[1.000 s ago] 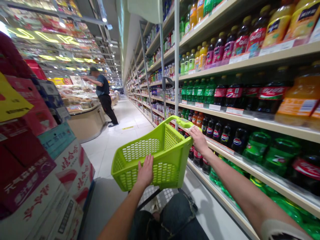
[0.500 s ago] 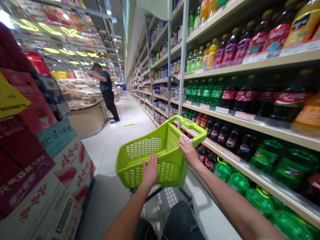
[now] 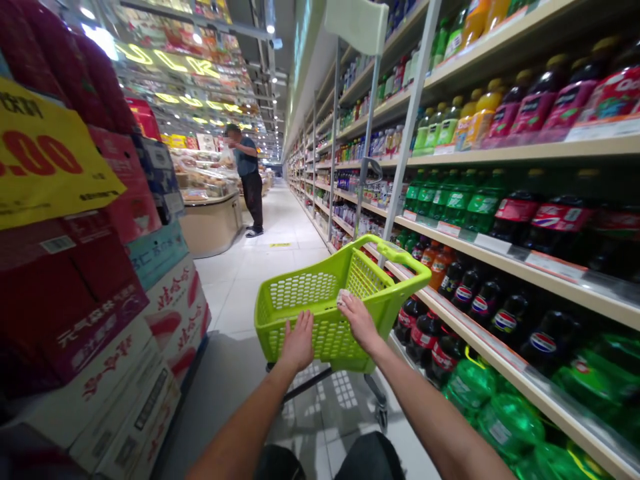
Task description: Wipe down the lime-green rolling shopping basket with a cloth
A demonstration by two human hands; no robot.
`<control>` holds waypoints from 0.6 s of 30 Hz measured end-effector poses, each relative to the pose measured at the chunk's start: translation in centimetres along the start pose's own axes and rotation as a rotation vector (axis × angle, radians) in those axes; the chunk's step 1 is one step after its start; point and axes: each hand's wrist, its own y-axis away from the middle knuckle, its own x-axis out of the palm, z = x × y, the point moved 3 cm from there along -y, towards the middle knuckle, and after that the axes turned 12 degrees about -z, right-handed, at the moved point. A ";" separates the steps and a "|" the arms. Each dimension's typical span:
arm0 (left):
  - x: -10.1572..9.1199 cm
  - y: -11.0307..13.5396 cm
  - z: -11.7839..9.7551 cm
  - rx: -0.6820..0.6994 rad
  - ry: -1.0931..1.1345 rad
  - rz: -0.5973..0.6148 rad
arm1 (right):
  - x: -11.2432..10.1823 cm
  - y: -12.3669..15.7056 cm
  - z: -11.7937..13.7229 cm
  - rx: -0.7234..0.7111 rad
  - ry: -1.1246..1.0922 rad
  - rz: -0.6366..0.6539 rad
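Observation:
A lime-green shopping cart (image 3: 320, 333) with a perforated basket stands sideways in front of me, its handle end to the right by the shelf. My left hand (image 3: 299, 341) rests flat against the basket's near side, fingers stretched up towards the rim and holding nothing. At the same side's upper rim, my right hand (image 3: 360, 323) has its fingers closed on a small crumpled whitish cloth (image 3: 343, 298). Whether it is a cloth or a paper tissue is hard to tell. The cart's basket shows no goods in the part I can see.
Shelves of soda bottles (image 3: 475, 203) run along the right, with large green bottles (image 3: 510, 423) at the bottom. Stacked cartons (image 3: 95, 287) and a yellow price sign (image 3: 45, 153) line the left. Farther up the tiled aisle, a person (image 3: 247, 177) stands beside a food counter (image 3: 210, 223).
My right hand has moved left with the cloth, from near the handle to the basket's near rim. The left hand stays on the side. My view has turned left.

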 end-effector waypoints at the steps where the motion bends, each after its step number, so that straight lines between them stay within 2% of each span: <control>1: -0.1 0.0 0.4 0.000 0.005 -0.006 | 0.4 0.0 0.0 -0.012 -0.015 0.007; 6: 0.2 1.0 3.5 -0.150 -0.038 -0.028 | -0.6 -0.3 -3.1 0.061 -0.028 -0.058; 8: 0.5 1.1 3.6 -0.177 -0.030 -0.033 | -0.1 -0.5 -2.4 0.078 -0.053 -0.077; 11: 0.8 0.9 3.2 -0.200 -0.008 -0.041 | 2.5 -0.4 1.6 0.020 -0.145 -0.012; 13: 0.9 0.8 3.2 -0.143 -0.002 -0.043 | 3.8 -0.4 3.6 -0.020 -0.196 0.041; 15: 0.9 1.1 3.6 -0.105 -0.008 -0.038 | 4.1 -0.5 3.6 -0.007 -0.204 0.052; 18: 1.0 1.5 4.5 -0.167 -0.030 -0.038 | 3.1 -0.9 1.0 0.091 -0.169 0.003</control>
